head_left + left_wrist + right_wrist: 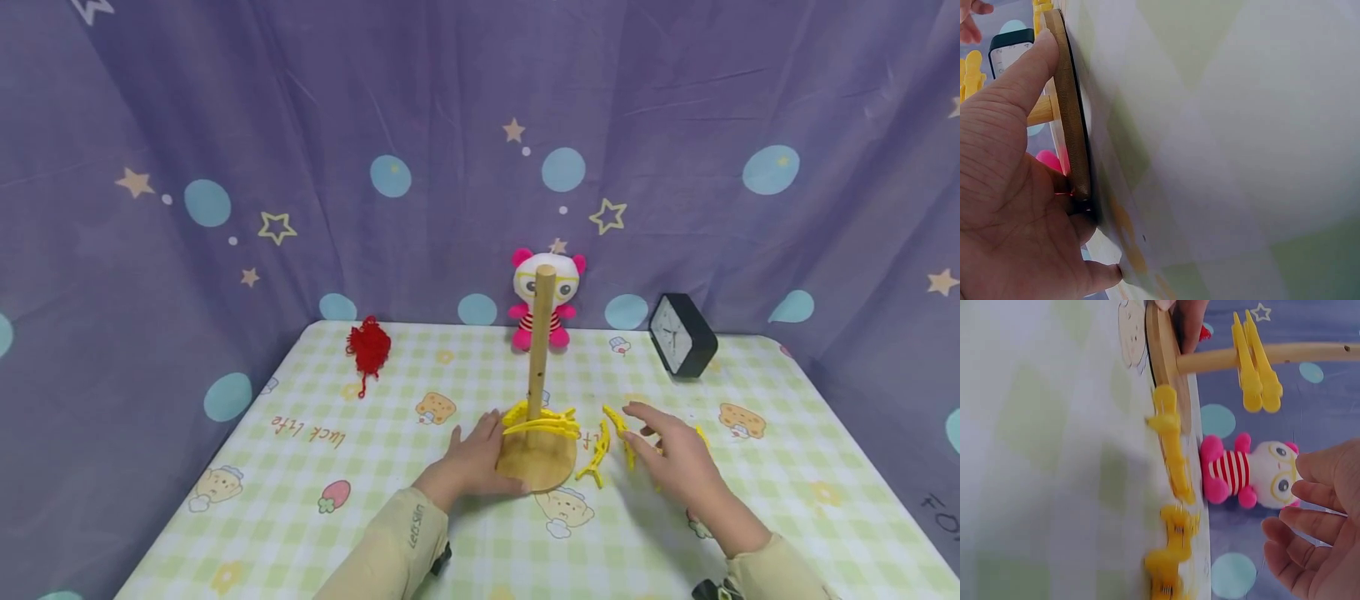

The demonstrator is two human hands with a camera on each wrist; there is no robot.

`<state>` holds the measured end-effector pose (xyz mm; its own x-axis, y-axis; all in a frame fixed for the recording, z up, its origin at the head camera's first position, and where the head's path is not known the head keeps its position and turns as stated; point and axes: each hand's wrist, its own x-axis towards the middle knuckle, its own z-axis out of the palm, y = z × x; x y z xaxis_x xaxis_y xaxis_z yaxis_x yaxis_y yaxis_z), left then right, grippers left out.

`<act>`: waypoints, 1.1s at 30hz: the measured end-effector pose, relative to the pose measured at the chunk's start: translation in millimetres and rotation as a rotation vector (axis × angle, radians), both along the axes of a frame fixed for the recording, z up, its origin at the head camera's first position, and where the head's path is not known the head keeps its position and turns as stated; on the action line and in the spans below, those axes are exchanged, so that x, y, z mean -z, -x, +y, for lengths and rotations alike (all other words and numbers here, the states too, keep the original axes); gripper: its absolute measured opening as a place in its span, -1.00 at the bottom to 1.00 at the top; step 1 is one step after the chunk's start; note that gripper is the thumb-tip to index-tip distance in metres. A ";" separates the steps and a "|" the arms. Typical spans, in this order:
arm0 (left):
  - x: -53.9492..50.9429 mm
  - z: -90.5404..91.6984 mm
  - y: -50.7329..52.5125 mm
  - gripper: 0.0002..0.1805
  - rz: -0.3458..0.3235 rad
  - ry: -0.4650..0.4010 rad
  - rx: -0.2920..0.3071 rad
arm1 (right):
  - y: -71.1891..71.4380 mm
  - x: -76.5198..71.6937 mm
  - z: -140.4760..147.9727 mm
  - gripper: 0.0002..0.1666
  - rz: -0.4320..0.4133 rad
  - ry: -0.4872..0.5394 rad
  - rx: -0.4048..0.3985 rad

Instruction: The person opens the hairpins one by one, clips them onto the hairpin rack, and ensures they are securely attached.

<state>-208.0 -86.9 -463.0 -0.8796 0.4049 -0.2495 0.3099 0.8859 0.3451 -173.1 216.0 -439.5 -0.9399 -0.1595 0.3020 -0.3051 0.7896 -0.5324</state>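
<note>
A wooden stand (538,350) has a round base and an upright post. My left hand (476,462) grips the rim of the base from the left, with the thumb (1038,59) along its near edge. Yellow plastic clips (1255,372) sit around the lower post, above the base. More yellow clips (596,458) with small metal springs lie on the cloth to the right of the base. Over these hovers my right hand (678,458), its fingers loosely bent and holding nothing. It partly covers some clips in the head view.
A pink and white panda plush (558,321) sits behind the post. At the back right stands a black square clock (686,337). A tangle of red yarn (368,346) lies at the back left. Purple curtains (450,83) enclose the checked tablecloth (285,500).
</note>
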 end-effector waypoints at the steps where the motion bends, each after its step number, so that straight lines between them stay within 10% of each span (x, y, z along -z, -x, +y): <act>1: -0.1 0.1 0.0 0.25 0.001 -0.002 -0.001 | -1.1 0.3 3.3 -0.51 -0.001 -0.002 0.004; 19: -0.6 -0.5 1.9 0.25 -0.002 -0.016 -0.011 | -20.2 6.8 58.6 -0.60 -0.019 -0.090 0.118; 33: -0.9 0.5 -0.9 0.25 -0.004 -0.030 -0.003 | -21.7 14.9 77.2 -0.43 -0.265 -0.181 0.217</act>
<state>-207.1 -86.4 -462.1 -0.8799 0.4093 -0.2412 0.3054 0.8762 0.3728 -151.4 293.2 -454.4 -0.9993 0.0226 0.0294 0.0083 0.9093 -0.4162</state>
